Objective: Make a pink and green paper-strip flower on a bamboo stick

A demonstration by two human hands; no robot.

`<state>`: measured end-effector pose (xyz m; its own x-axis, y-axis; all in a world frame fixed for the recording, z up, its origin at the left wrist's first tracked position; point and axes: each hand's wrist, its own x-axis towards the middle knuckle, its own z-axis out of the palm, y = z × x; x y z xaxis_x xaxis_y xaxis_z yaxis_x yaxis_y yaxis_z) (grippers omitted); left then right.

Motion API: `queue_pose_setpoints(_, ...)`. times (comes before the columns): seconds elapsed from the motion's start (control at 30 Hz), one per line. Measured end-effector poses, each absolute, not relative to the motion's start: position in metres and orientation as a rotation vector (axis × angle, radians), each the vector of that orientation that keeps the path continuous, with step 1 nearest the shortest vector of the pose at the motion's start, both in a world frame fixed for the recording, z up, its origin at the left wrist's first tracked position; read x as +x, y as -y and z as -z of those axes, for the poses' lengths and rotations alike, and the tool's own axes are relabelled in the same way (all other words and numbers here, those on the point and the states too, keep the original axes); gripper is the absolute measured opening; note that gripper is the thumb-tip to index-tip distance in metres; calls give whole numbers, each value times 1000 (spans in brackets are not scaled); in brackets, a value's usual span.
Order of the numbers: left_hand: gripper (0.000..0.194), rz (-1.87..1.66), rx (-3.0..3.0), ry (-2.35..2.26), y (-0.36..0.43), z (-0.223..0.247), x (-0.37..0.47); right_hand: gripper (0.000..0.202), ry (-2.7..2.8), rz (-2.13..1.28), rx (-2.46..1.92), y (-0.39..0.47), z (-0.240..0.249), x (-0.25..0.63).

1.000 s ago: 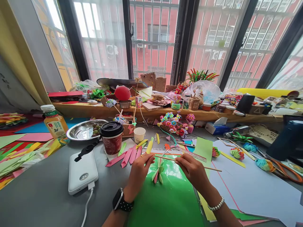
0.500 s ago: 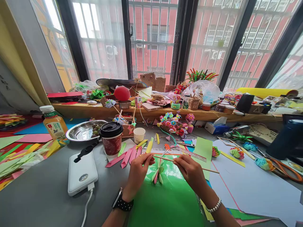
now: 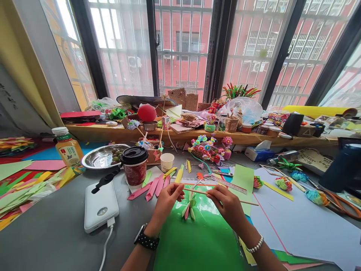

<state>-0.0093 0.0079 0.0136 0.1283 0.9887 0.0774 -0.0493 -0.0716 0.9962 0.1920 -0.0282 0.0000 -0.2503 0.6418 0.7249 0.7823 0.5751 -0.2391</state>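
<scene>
A thin wooden stick runs level between my hands. My left hand pinches its left end between thumb and fingers. Further along, my right hand grips the same stick, and its free end juts out to the right past the hand. Just below the stick, a folded paper piece with green and pink petal-like points lies on a shiny green mat. Scissors with orange handles rest behind the stick, near a clear ruler.
Left of my hands are folded pink paper strips, a lidded coffee cup, a white power bank with its cable, and a small paper cup. Paper flowers and white sheets lie to the right. Craft items crowd the windowsill.
The view has shifted slightly. My left hand's fingers have moved a little at the stick's end, and the stick's right end sits slightly further left. Both hands still hold it.
</scene>
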Motion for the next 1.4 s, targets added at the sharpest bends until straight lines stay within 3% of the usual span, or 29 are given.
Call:
queue_pose_setpoints(0.37,33,-1038,1908,-1181,-7,-8,-12,23,1989,157,-1134,30,0,191)
queue_pose_setpoints(0.83,39,-1087,1405,-912,-2,-13,-8,23,1939,-165,-1156,31,-6,190)
queue_pose_setpoints(1.4,28,-983,1315,-1040,-11,-11,-17,33,2020,267,-1177,29,-6,196)
